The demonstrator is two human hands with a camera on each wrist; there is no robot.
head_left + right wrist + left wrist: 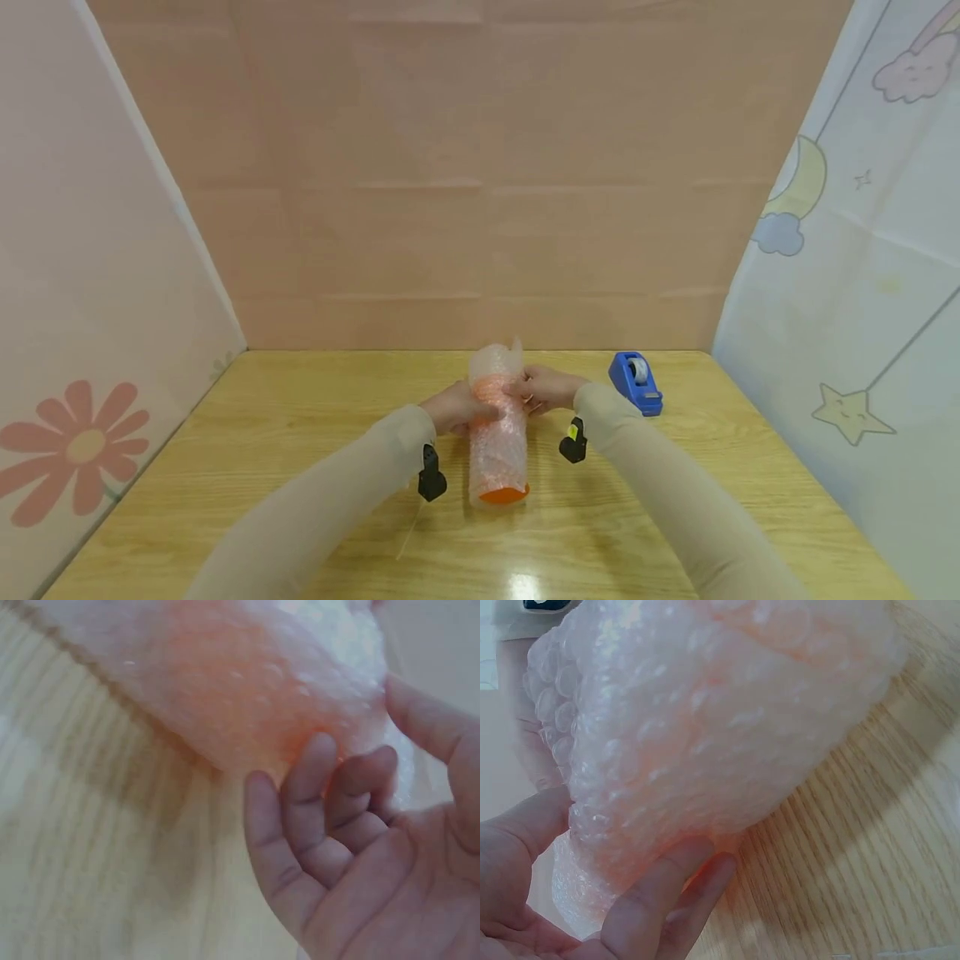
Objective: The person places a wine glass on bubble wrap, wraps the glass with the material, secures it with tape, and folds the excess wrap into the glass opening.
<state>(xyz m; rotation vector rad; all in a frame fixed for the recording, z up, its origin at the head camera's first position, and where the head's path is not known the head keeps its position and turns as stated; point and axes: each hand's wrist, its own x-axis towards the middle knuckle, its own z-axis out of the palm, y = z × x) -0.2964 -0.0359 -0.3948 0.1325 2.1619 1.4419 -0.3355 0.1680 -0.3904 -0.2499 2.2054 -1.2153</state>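
Note:
A roll of clear bubble wrap [498, 446] lies lengthwise on the wooden table, wound around something orange. The flat orange end [504, 496] shows at the near side; the rest appears only as an orange tint through the bubbles. My left hand [454, 407] grips the roll from the left, thumb over the top and fingers [656, 896] curled against its underside. From the right, my right hand [553, 389] holds it a little farther up, thumb on top and bent fingers [307, 795] at its side. A loose edge of wrap sticks up at the far end.
Right of the roll, near the back, stands a blue tape dispenser [636, 383] with a roll of clear tape. A pinkish-brown backdrop [480, 208] rises behind the table [300, 383], with printed panels at both sides. Black cameras hang at both wrists.

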